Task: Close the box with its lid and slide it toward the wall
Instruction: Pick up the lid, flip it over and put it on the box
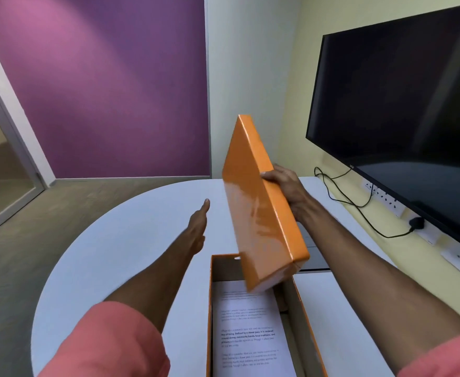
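Observation:
An open orange box (210, 308) stands on the white table near its front edge, with a printed sheet of paper (248, 338) lying inside. Its orange lid (256, 208) is held in the air, tilted steeply on edge, with its lower corner over the box's far end. My right hand (286, 186) grips the lid's right long edge, fingers behind it. My left hand (200, 224) hovers flat with fingers stretched out, to the left of the lid, apart from it and holding nothing.
The rounded white table (131, 240) reaches to the yellow wall on the right. A large black screen (403, 110) hangs on that wall, with sockets, a plug (416, 223) and a black cable (343, 197) below. A purple wall stands far ahead.

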Tool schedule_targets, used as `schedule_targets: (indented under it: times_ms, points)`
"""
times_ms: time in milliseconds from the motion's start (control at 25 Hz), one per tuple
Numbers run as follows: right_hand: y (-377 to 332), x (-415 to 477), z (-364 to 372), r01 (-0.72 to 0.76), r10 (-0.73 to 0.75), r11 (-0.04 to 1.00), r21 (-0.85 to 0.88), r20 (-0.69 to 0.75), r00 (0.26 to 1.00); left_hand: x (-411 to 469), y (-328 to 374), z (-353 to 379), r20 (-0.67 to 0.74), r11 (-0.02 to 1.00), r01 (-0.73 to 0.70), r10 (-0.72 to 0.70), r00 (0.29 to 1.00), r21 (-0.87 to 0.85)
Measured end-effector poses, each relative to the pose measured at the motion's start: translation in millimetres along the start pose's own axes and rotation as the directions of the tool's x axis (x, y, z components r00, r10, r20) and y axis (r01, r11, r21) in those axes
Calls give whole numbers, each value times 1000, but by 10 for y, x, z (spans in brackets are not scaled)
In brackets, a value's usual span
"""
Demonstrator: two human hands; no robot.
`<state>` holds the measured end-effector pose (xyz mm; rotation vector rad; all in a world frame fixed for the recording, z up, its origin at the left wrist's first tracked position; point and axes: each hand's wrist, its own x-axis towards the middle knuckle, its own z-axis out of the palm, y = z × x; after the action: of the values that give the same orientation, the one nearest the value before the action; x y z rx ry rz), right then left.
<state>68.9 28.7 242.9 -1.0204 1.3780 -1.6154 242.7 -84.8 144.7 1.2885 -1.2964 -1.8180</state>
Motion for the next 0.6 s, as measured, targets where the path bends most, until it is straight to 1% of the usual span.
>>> schedule_targets:
  times_ms: [80, 160, 240, 280, 320, 360, 400, 480, 520, 600]
  points:
    - [-68, -17, -114, 0, 1, 999, 49, -26, 1000, 49, -56, -94, -27, 1000, 16, -16, 1000, 16]
    - [-50, -37, -259, -48, 49, 988, 147, -4, 999, 71, -113, -187, -9, 1000, 26, -26, 1000, 5]
    - [28, -76, -361, -118, 103, 961, 250, 71, 992, 73, -163, -239, 102, 998, 38, -32, 994, -56]
    - [90, -92, -395, -128, 107, 952, 278, 91, 990, 63, -182, -236, 165, 996, 46, -32, 986, -82]
    - [165, -91, -434, -117, 95, 952, 283, 89, 991, 49, -200, -224, 202, 995, 47, -28, 979, -92]
    - [253, -80, -469, -93, 78, 959, 269, 64, 995, 40, -218, -209, 200, 996, 35, -18, 980, -85]
    - [339, -71, -506, -70, 71, 969, 235, 5, 997, 36, -244, -203, 166, 998, 12, -1, 986, -66]
    - [524, -65, -596, -80, 103, 986, 149, -157, 982, 43, -305, -222, 55, 999, -28, 29, 998, -18]
    - [627, -69, -649, -101, 123, 988, 114, -205, 971, 50, -338, -246, 10, 1000, -27, 27, 1000, -2]
    - [845, -104, -738, -182, 187, 982, 39, -232, 955, 46, -416, -292, -63, 1000, -19, 19, 998, 1]
